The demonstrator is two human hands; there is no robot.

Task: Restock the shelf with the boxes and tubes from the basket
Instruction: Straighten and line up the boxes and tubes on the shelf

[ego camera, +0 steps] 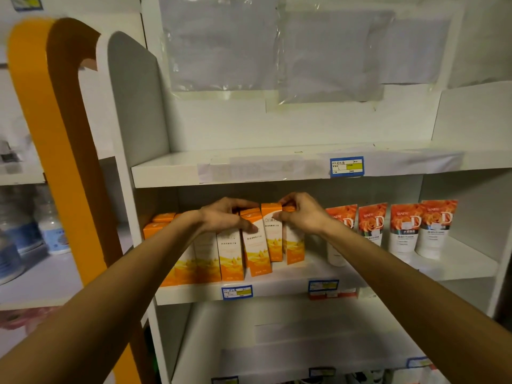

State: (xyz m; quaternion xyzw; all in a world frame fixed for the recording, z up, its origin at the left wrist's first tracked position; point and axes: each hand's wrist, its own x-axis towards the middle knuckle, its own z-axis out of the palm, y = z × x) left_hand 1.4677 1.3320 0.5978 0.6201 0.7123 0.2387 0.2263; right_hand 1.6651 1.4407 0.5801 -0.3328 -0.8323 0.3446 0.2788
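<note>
middle shelf [277,286] | orange boxes [230,259] left | rose tubes [404,231] right, upright

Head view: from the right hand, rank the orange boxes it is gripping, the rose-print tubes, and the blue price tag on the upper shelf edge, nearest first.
1. orange boxes: under the right hand, touching its fingers.
2. rose-print tubes: same shelf, to its right.
3. blue price tag: on the shelf edge above, up and right; close to the nearest tube's gap, so 2 and 3 are near-tied.
</note>
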